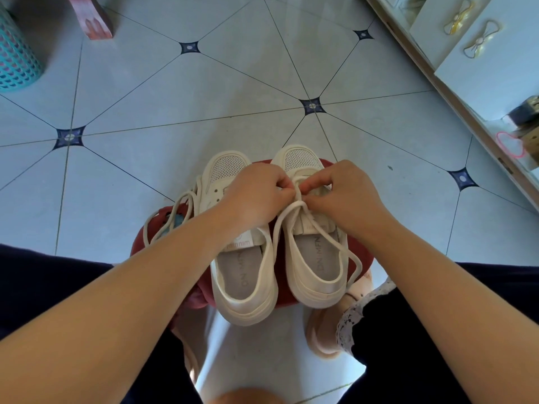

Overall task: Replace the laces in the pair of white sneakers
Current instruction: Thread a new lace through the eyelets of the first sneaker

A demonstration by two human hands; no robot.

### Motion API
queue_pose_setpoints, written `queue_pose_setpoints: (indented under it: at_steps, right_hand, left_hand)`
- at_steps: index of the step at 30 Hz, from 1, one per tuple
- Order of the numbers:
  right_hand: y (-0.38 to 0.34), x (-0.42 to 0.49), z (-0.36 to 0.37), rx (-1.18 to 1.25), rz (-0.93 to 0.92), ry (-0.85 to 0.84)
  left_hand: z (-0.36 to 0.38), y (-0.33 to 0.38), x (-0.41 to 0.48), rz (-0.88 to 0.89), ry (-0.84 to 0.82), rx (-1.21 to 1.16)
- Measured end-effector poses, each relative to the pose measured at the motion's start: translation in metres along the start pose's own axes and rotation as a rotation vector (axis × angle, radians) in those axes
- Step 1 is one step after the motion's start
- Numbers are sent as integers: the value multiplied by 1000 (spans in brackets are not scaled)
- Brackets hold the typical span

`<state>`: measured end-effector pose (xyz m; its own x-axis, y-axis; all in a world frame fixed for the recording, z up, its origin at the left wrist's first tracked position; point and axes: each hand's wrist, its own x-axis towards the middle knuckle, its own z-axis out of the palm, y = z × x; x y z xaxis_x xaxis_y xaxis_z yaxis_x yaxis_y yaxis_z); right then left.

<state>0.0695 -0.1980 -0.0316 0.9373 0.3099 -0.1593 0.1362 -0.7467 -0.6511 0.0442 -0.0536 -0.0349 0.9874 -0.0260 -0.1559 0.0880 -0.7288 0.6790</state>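
A teal mesh basket (16, 58) stands at 10 o'clock on the tiled floor (180, 91); something pink shows through its wall, but what it is cannot be told. At 2 o'clock an open white cabinet (455, 91) holds pale boxes, and two bow-shaped clips (458, 20) lie on them. A pink loop (510, 144) lies on the cabinet's lower shelf at 3 o'clock.

Just below the middle of the view a red stool (138, 246) bears two white sneakers side by side, heels toward the person and toes at 12 o'clock: the left-hand sneaker (243, 275) and the right-hand sneaker (316, 258).

Both forearms reach in from 7 and 5 o'clock, and the hands meet over the right-hand sneaker's tongue. The left hand (256, 196) has its fingers curled, with the tips pinching the lace (291, 209). The right hand (345, 196) pinches the same lace between thumb and forefinger, almost touching the left. The lace crosses just under the fingertips. Its two ends trail toward 6 o'clock, one between the sneakers and one looping over the right-hand sneaker's outer side.

A second, loose lace (172, 217) lies in open loops at 9 o'clock of the left-hand sneaker, resting on the stool and touching the shoe's side; whether it is threaded cannot be told.

Count: two sneakers, two laces, two hands, one stool, one basket
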Motion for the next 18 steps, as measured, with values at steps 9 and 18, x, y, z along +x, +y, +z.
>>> queue_pose_setpoints:
  at_steps: [9,18]
  right_hand:
    - [-5,4,2,-315,-72,44]
    - [-15,-4,-9,-600,-214,-1]
  left_hand:
    - [0,3,-3,98,77,-34]
    - [-6,12,-2,131,43,146]
